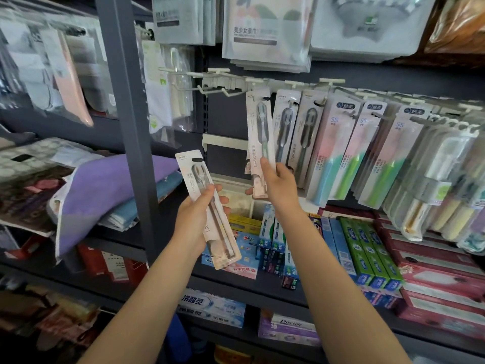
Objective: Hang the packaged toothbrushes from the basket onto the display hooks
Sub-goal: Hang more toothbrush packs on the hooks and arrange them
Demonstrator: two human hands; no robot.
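My left hand (195,216) grips a white packaged toothbrush (207,206) around its middle, tilted, below the display hooks. My right hand (278,183) pinches the lower part of a second white packaged toothbrush (258,135), held upright with its top hole up at a white hook (259,86); whether it hangs on the hook I cannot tell. Bare white hooks (210,89) stick out to the left of it. More packaged toothbrushes (294,127) hang to the right. The basket is out of view.
A grey shelf upright (126,101) stands left of the hooks. Folded purple and blue cloths (110,190) lie on the left shelf. Toothpaste boxes (367,250) fill the shelf beneath the hooks. Large packets (265,30) hang above, and pastel brush packs (367,153) crowd the right.
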